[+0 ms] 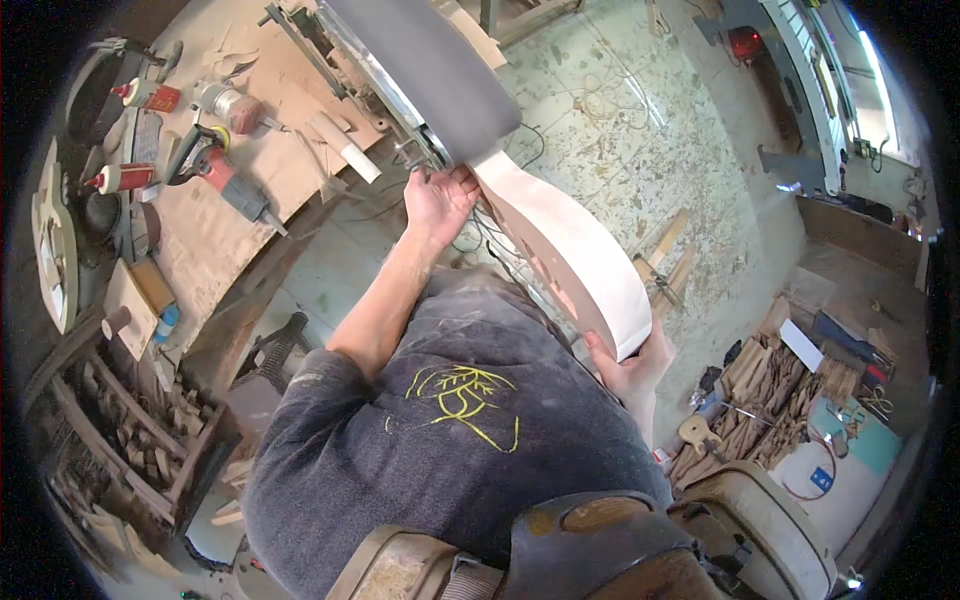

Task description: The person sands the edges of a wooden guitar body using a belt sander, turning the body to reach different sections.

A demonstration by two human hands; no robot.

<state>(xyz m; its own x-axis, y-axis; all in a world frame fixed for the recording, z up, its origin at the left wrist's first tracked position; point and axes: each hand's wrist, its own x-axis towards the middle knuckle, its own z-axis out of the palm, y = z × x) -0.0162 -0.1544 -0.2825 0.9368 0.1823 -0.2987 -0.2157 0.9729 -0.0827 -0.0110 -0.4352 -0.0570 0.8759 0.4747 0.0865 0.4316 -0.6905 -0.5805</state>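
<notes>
A wooden guitar body (pixel 585 255), seen edge-on, has a pale, smoothly curved side and a browner face with lighter patches. Its far end meets the dark grey sanding belt (pixel 440 75) of a machine; the exact line of contact is hard to make out. Beside that end, my left hand (pixel 440 205) is closed, palm partly up, with its fingertips tucked against the brown face. My right hand (pixel 635 365) grips the near, rounded end, the thumb on the brown face and the other fingers mostly hidden behind the pale side.
On the left bench (pixel 215 265) lie a red-and-grey angle grinder (pixel 225 180), another power tool (pixel 235 108) and red-capped bottles (pixel 125 178). A crate of wood offcuts (pixel 140 430) stands lower left. Wood strips (pixel 745 400) are piled at right. Cables cross the floor (pixel 600 120).
</notes>
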